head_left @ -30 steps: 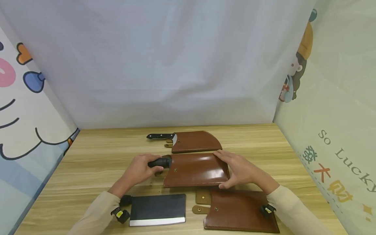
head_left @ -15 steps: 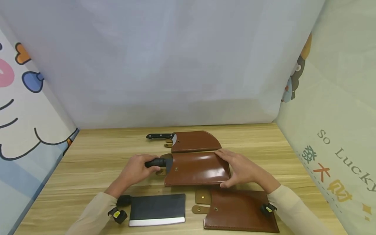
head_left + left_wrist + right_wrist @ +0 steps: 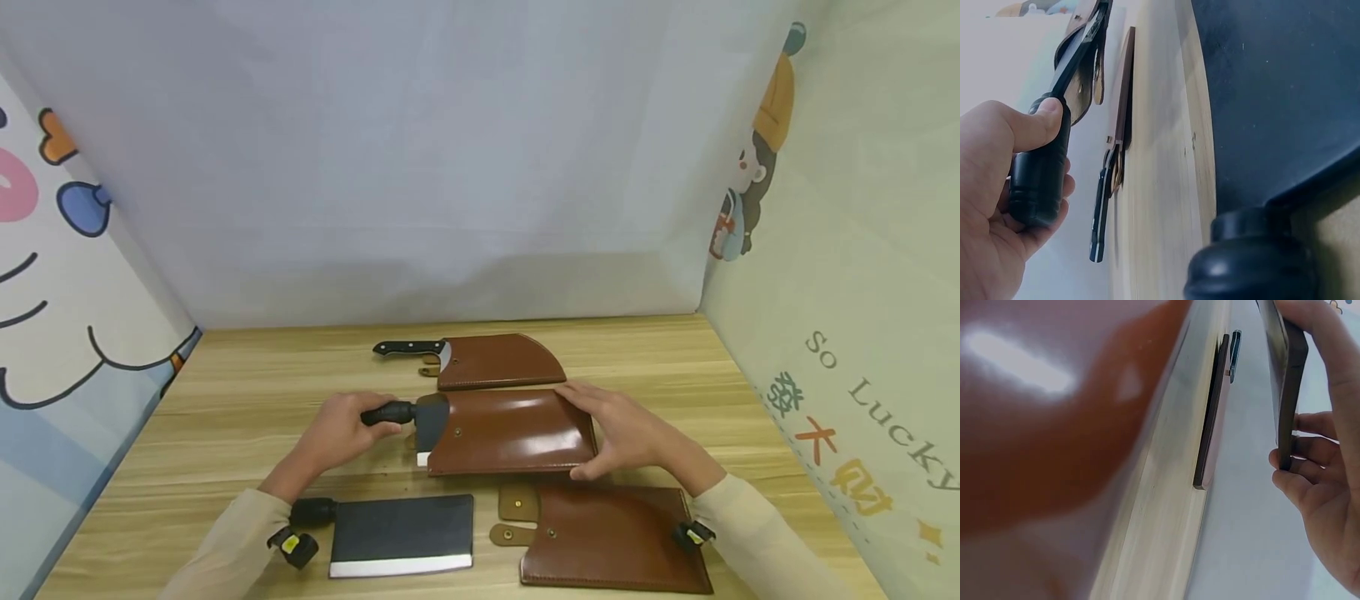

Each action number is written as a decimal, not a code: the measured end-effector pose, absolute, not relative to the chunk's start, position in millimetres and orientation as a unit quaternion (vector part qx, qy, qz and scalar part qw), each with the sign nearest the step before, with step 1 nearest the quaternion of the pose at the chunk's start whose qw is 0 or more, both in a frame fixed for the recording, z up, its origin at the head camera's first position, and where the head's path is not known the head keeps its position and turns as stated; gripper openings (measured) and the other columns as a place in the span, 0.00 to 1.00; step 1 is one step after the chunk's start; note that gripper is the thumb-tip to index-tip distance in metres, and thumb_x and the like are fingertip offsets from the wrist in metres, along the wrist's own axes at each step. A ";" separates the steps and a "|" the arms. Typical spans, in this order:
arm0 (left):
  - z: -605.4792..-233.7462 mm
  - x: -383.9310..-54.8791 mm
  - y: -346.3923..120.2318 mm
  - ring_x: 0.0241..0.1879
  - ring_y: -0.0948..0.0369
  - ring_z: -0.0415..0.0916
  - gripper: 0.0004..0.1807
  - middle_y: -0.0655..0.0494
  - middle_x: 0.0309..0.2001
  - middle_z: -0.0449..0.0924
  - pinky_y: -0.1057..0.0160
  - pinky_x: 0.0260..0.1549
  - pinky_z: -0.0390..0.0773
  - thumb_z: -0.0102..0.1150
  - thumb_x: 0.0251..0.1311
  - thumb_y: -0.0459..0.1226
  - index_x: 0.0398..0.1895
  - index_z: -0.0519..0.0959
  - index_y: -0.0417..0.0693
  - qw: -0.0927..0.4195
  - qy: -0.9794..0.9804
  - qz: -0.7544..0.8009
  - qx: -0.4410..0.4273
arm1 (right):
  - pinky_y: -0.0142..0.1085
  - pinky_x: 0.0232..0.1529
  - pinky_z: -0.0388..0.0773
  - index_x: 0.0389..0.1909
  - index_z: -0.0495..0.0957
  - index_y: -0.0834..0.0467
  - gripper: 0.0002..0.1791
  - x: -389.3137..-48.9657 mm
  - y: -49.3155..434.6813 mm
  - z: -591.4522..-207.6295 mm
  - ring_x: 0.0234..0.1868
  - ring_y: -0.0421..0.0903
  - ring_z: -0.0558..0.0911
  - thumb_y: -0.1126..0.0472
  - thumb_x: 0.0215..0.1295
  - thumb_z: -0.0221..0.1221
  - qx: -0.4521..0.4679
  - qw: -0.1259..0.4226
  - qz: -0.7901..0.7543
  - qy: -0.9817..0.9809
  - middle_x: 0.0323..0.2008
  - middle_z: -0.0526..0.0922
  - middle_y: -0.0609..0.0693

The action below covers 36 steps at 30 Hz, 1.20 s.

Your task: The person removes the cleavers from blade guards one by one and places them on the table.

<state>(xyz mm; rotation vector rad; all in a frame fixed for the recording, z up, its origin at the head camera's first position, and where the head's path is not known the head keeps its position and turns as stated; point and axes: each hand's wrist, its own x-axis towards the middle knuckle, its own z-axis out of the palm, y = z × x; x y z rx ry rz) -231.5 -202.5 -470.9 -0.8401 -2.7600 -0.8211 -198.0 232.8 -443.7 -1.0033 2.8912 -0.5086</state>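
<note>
My left hand [image 3: 333,433] grips the black handle [image 3: 1038,175] of a cleaver [image 3: 431,423], thumb along its side. Most of that cleaver's dark blade sits inside a brown leather sheath [image 3: 517,431]; a strip near the handle shows, with its bright lower edge. At the sheath's right end, my right hand [image 3: 630,433] holds it between thumb and fingers. In the right wrist view, the sheath's dark edge [image 3: 1292,394] lies against the fingers. Sheath and cleaver are held level above the table, as both wrist views show.
Behind lies a black-handled knife [image 3: 408,347] in a brown sheath [image 3: 498,362]. In front, a bare cleaver [image 3: 401,533] lies left of another brown sheath [image 3: 615,542] with its snap straps outward. Wooden table [image 3: 225,400] meets a white cloth wall [image 3: 450,167] at the back.
My left hand has moved left with the handle, and the sheath and right hand have shifted slightly right. More of the blade shows outside the sheath's mouth.
</note>
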 end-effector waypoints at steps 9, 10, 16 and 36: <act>-466.5 -231.9 -207.8 0.37 0.56 0.85 0.21 0.45 0.48 0.88 0.57 0.34 0.79 0.75 0.59 0.43 0.53 0.87 0.42 0.068 -0.918 -0.274 -0.278 | 0.59 0.65 0.70 0.78 0.60 0.60 0.65 -194.8 239.2 -440.9 0.72 0.63 0.68 0.34 0.41 0.77 -0.317 0.018 -0.173 0.932 0.74 0.65 0.63; -466.1 -231.9 -208.6 0.39 0.55 0.85 0.22 0.45 0.48 0.88 0.56 0.34 0.79 0.75 0.59 0.43 0.53 0.87 0.42 0.069 -0.919 -0.272 -0.277 | 0.59 0.65 0.70 0.78 0.60 0.60 0.65 -194.5 239.8 -440.3 0.72 0.64 0.68 0.35 0.41 0.77 -0.316 0.019 -0.176 0.932 0.74 0.65 0.64; -465.4 -230.3 -213.6 0.40 0.55 0.85 0.23 0.44 0.49 0.88 0.55 0.35 0.79 0.74 0.59 0.43 0.54 0.86 0.41 0.063 -0.924 -0.267 -0.268 | 0.61 0.64 0.70 0.77 0.61 0.63 0.65 -193.7 241.7 -439.5 0.71 0.65 0.69 0.35 0.42 0.76 -0.326 0.013 -0.177 0.929 0.73 0.66 0.66; -450.5 -217.2 -222.4 0.37 0.59 0.81 0.23 0.45 0.49 0.87 0.58 0.34 0.76 0.74 0.60 0.43 0.55 0.86 0.41 0.050 -0.934 -0.254 -0.248 | 0.63 0.62 0.71 0.78 0.61 0.58 0.64 -185.7 257.1 -439.9 0.70 0.66 0.70 0.34 0.42 0.76 -0.318 0.012 -0.191 0.928 0.73 0.67 0.67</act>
